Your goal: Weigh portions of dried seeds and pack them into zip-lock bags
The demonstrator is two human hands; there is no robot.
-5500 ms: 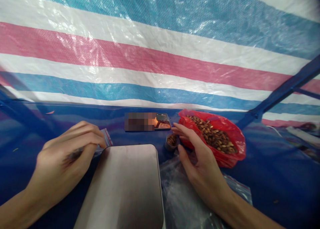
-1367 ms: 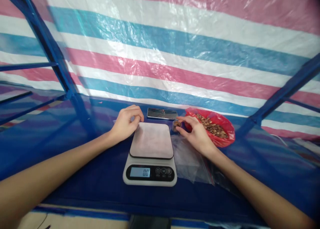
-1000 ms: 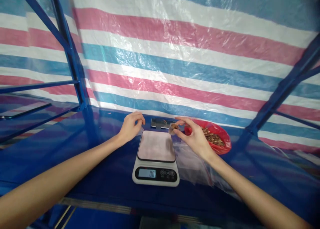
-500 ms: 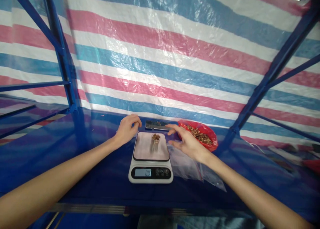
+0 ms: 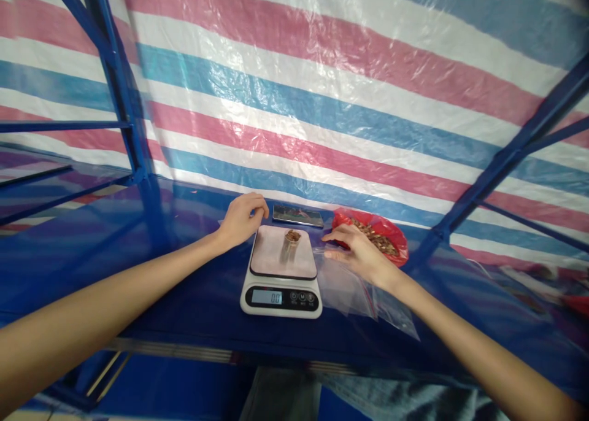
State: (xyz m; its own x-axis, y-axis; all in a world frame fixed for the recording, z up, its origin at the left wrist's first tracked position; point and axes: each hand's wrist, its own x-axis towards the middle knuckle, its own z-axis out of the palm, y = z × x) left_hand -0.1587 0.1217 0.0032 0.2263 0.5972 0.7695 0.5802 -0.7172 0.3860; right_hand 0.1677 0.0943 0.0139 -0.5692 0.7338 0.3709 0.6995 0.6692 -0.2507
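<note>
A white digital kitchen scale [image 5: 281,272] with a steel top sits on the blue table. A small cup of nuts [image 5: 291,242] stands upright on its plate. My right hand [image 5: 356,253] hovers right of the scale with loosely spread fingers, holding nothing, beside a red bag of nuts [image 5: 373,240] and over clear zip bags [image 5: 363,289]. At the scale's far-left corner rests my left hand [image 5: 241,220]; its fingers are curled and pinched together, and what they hold is hidden.
A phone [image 5: 297,215] lies flat behind the scale. Blue metal frame posts [image 5: 120,96] rise left and right. A striped tarp [image 5: 322,102] forms the back wall. The table's front edge [image 5: 221,350] is close below the scale.
My right hand lifted the cup of nuts from beside the red bag, set it on the scale and let go. It has since drawn back right. The left hand stayed put.
</note>
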